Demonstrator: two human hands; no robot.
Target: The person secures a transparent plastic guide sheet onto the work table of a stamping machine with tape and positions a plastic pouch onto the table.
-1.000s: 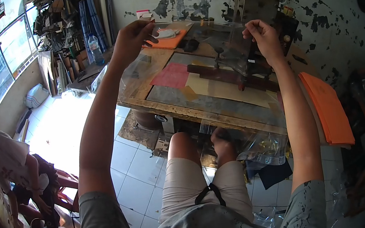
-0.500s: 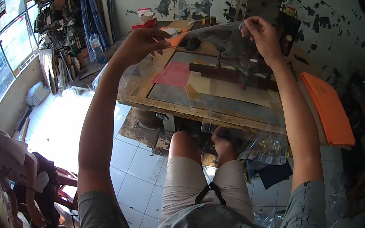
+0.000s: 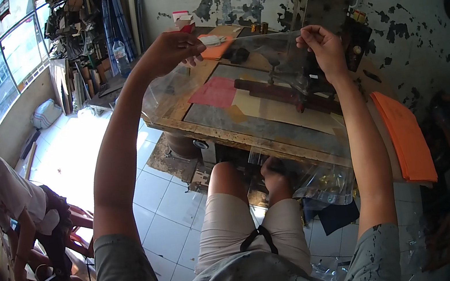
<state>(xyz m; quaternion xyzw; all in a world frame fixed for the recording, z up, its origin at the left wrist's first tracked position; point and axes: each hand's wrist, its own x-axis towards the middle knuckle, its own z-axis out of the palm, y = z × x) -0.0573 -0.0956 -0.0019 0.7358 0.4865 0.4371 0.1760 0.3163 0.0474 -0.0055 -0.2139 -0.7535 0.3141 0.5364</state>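
A clear plastic sheet [image 3: 168, 92] hangs stretched between my hands, and the worktable shows through it. My left hand [image 3: 172, 52] is closed on its upper left edge, with some fingers loosely bent. At the upper right edge, my right hand [image 3: 321, 47] pinches the plastic between thumb and fingers. Behind the sheet, a pink sheet [image 3: 214, 92] and a cream sheet [image 3: 255, 107] lie on the grey table panel. A dark reddish bar [image 3: 264, 89] of the machine [image 3: 305, 53] crosses above them.
Folded orange sheets [image 3: 404, 137] lie at the table's right side. An orange piece [image 3: 217, 50] lies toward the back. A water bottle [image 3: 120, 57] stands at the back left. Crumpled clear plastic [image 3: 324, 184] hangs below the table's front edge. Another person [image 3: 18, 194] bends over at the left.
My left hand has shifted slightly left and up, still holding the plastic. My right hand stays nearly in place. The upper edge looks straighter. The person at left has moved slightly.
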